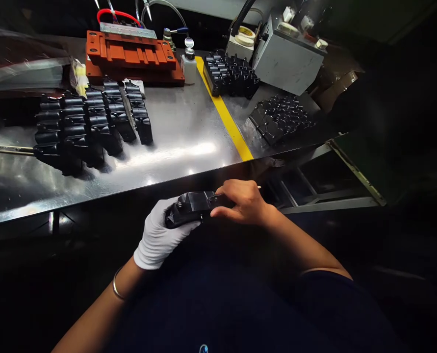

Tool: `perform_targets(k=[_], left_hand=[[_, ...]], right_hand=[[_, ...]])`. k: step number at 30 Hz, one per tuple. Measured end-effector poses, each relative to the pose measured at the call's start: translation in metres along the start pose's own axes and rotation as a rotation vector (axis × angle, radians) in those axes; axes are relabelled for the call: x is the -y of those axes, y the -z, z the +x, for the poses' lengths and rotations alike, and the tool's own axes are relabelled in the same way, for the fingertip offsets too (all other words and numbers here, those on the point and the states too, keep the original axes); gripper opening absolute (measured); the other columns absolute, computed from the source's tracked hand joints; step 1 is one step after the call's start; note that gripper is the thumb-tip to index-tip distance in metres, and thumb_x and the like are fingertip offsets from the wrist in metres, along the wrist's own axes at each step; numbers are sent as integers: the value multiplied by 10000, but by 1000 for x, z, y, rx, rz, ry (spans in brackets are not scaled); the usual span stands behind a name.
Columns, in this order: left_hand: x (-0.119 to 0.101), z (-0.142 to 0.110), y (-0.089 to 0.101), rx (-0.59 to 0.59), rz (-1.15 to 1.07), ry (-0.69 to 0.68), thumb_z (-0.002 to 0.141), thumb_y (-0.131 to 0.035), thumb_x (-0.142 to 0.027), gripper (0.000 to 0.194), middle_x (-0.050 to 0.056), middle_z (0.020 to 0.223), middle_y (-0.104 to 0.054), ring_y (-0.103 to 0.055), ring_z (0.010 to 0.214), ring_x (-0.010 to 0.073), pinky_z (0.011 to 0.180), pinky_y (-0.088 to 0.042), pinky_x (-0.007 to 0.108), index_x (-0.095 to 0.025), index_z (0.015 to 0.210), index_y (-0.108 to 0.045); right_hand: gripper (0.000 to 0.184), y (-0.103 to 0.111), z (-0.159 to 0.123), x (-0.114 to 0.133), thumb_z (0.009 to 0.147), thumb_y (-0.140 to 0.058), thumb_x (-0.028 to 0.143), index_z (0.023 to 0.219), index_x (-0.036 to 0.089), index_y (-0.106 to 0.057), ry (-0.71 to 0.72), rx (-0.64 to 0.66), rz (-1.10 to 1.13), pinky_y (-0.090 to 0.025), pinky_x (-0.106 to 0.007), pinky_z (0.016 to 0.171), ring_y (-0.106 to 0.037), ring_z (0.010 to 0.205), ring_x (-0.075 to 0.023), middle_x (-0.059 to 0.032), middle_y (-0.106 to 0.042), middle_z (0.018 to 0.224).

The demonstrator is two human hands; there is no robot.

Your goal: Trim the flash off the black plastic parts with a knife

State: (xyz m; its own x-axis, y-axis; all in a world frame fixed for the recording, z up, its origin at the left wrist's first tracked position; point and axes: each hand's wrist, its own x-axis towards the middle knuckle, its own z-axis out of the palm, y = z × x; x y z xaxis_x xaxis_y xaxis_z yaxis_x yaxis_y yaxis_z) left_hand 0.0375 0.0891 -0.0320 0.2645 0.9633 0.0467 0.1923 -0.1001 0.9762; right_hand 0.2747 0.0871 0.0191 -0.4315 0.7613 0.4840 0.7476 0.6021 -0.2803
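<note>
In my left hand, which wears a white glove, is a black moulded plastic part, held in front of my body just below the table edge. Its fingers wrap around the part's left end. My bare right hand is closed at the part's right end, thumb below and fingers curled above. Something dark lies between that thumb and forefinger, mostly hidden. A thin pale tip sticks out behind the right knuckles; what it belongs to is covered by the hand.
Rows of black ribbed parts stand on the metal table at left. Beyond a yellow stripe are more black parts and a wrapped batch. An orange fixture, a pump bottle and a grey box stand behind.
</note>
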Motion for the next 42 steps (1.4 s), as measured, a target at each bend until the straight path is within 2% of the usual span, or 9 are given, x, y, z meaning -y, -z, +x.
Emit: perform_targets(k=[4, 8, 12, 17, 23, 30, 37, 40, 42], left_hand=[[2, -4, 3, 15, 2, -80, 719, -818, -317, 394, 49, 1024, -682, -652, 926, 250, 858, -508, 388, -264, 1066, -639], [7, -3, 8, -124, 260, -390, 729, -752, -224, 195, 50, 919, -710, -656, 930, 265, 942, -471, 471, -276, 901, -676], [13, -4, 9, -254, 473, -683, 722, -709, -123, 250, 16, 850, -705, -648, 912, 227, 1027, -405, 482, -339, 850, -708], [22, -10, 9, -280, 534, -548, 745, -720, -213, 133, 15, 777, -653, -626, 912, 236, 1134, -258, 545, -342, 772, -704], [26, -12, 10, -227, 449, -490, 709, -756, -161, 219, 5, 805, -622, -596, 961, 248, 1167, -97, 603, -363, 774, -703], [25, -13, 6, -284, 540, -716, 712, -722, -122, 286, 13, 862, -653, -606, 969, 240, 1125, -255, 548, -366, 860, -703], [17, -6, 12, -136, 500, -502, 704, -705, -156, 185, 11, 889, -747, -668, 1002, 266, 1149, -239, 609, -312, 802, -688], [12, -3, 15, -12, 339, -526, 717, -738, -157, 312, 38, 1061, -757, -686, 1055, 263, 1123, -351, 568, -271, 1003, -682], [10, -3, 12, -8, 177, -427, 730, -772, -194, 373, 55, 1068, -752, -713, 980, 240, 1026, -487, 480, -233, 1084, -664]], right_hand=[[424, 4, -1, 1, 831, -653, 585, 864, 163, -669, -67, -18, 219, -398, -248, 549, -516, 561, -105, -15, -629, 667], [347, 8, 0, 4, 880, -639, 481, 969, 152, -707, -333, 42, 548, -418, -215, 543, -525, 578, -85, -5, -634, 705], [348, 4, -4, 5, 884, -635, 467, 868, 135, -738, -455, 186, 782, -431, -222, 565, -564, 618, -102, -24, -647, 703], [296, -4, -10, 4, 881, -654, 410, 812, 134, -736, -414, 213, 884, -430, -217, 554, -550, 586, -92, -22, -652, 673], [291, -5, -12, 3, 874, -661, 410, 803, 136, -730, -410, 209, 897, -454, -215, 549, -573, 576, -98, -32, -675, 676], [290, -7, -13, 3, 863, -673, 405, 792, 128, -722, -443, 215, 938, -444, -216, 548, -571, 578, -99, -26, -663, 658], [330, -6, -10, 5, 848, -678, 441, 776, 120, -696, -505, 245, 971, -413, -215, 535, -530, 571, -89, -13, -624, 647], [403, -7, -7, 6, 864, -640, 499, 698, 131, -641, -538, 214, 940, -371, -208, 496, -463, 519, -67, 19, -547, 589], [423, -7, -6, 6, 890, -596, 520, 703, 142, -626, -543, 124, 843, -384, -210, 509, -478, 537, -73, 18, -547, 606]])
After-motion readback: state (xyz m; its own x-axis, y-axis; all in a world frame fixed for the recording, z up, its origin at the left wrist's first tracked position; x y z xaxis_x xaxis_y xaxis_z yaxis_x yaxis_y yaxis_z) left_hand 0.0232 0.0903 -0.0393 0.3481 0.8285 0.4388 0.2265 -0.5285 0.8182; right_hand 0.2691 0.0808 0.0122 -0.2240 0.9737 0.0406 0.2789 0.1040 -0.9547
